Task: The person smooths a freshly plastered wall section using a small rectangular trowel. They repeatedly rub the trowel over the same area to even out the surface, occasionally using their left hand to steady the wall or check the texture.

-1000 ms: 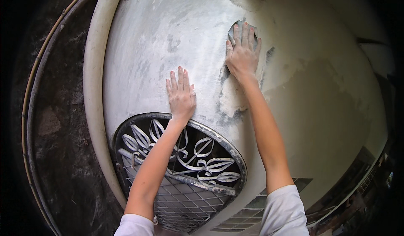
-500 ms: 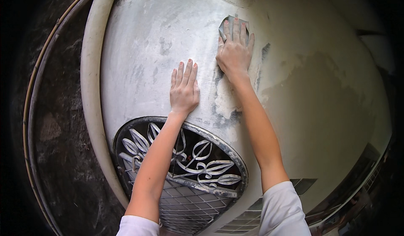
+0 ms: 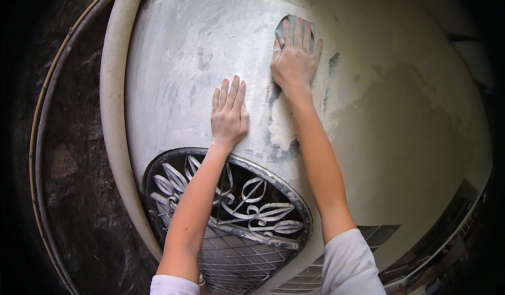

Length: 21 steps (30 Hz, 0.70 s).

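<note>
Flat under the fingers of my right hand (image 3: 295,68) lies a grey, bent-edged sheet of sandpaper (image 3: 280,30), pressed against a whitish plastered wall (image 3: 168,58). Those fingers are stretched out and dusted with pale powder, keeping the sheet against the surface. Lower and to the left, my left hand (image 3: 229,120) rests palm-down on the same wall. Its fingers are straight, dusty, and hold nothing. Dark scuffs and a bare, rough patch (image 3: 282,126) show just below my right hand. The sheet's middle is hidden by my fingers.
Below my left hand is an opening with a scrolled metal grille (image 3: 263,211) and wire mesh. A thick pale pipe (image 3: 113,84) runs down the left, beside a dark rough wall (image 3: 73,137) and a thin cane-like pole (image 3: 39,116). A damp-looking brownish stain (image 3: 394,121) spreads at right.
My right hand and the sandpaper have shifted slightly up and to the right along the wall. My left hand stays in nearly the same place.
</note>
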Available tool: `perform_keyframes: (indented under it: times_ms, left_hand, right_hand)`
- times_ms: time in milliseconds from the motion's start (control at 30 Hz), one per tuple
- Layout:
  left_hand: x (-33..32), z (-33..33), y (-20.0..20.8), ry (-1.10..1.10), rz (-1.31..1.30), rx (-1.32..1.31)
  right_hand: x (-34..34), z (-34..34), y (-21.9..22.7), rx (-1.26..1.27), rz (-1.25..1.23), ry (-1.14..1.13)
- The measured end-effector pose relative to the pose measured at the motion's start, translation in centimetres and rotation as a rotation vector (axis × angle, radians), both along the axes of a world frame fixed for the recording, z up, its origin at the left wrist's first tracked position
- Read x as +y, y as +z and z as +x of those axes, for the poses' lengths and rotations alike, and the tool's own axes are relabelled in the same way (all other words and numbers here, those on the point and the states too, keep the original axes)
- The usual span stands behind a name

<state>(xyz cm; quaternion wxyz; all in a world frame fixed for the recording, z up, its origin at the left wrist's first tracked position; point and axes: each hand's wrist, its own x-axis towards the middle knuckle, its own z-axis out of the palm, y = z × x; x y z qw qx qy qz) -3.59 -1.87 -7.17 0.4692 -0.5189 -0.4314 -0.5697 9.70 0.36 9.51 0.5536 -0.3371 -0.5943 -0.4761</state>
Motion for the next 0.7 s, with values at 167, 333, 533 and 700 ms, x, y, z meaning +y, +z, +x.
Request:
perform_keyframes:
  times_ms: [167, 333, 533, 700]
  left_hand:
    - [-0.1, 0.0, -0.1, -0.002, 0.027, 0.006]
    - [-0.1, 0.0, -0.2, 0.009, 0.020, 0.000]
    - [0.1, 0.0, -0.3, 0.014, 0.025, -0.005]
    - [-0.1, -0.4, -0.6, 0.041, 0.018, 0.006]
  right_hand:
    - [-0.3, 0.0, -3.5, -0.001, -0.017, 0.036]
    - [0.5, -0.1, 2.9, -0.001, 0.033, -0.034]
    - [1.2, 0.9, 4.8, -0.029, 0.026, -0.020]
    - [0.0, 2.5, -4.2, -0.100, 0.007, -0.035]
